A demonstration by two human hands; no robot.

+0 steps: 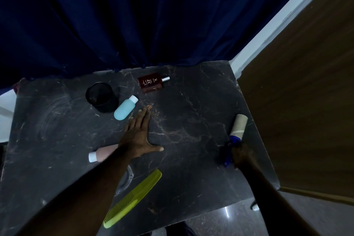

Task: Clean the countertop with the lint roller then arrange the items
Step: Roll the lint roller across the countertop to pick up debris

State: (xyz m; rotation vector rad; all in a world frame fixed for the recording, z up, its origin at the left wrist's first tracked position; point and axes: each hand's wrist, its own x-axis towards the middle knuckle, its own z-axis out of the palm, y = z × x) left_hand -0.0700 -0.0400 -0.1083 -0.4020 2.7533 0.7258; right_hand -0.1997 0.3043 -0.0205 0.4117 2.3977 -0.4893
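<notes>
The dark marble countertop [191, 120] fills the middle of the head view. My right hand [240, 154] grips the blue handle of the lint roller [238, 125] near the right edge, its pale roll resting on the stone. My left hand [139, 134] lies flat and open on the surface, fingers reaching toward a light blue bottle [125, 108]. A pink bottle with a white cap [102, 153] lies partly under my left forearm. A yellow-green comb [132, 198] lies near the front edge. A dark red perfume bottle [152, 82] lies on its side at the back.
A black mesh cup [101, 96] stands at the back left beside the blue bottle. A dark blue curtain [134, 21] hangs along the back edge. A wooden panel [306, 101] borders the right side. Shiny floor [220, 220] shows beyond the front edge.
</notes>
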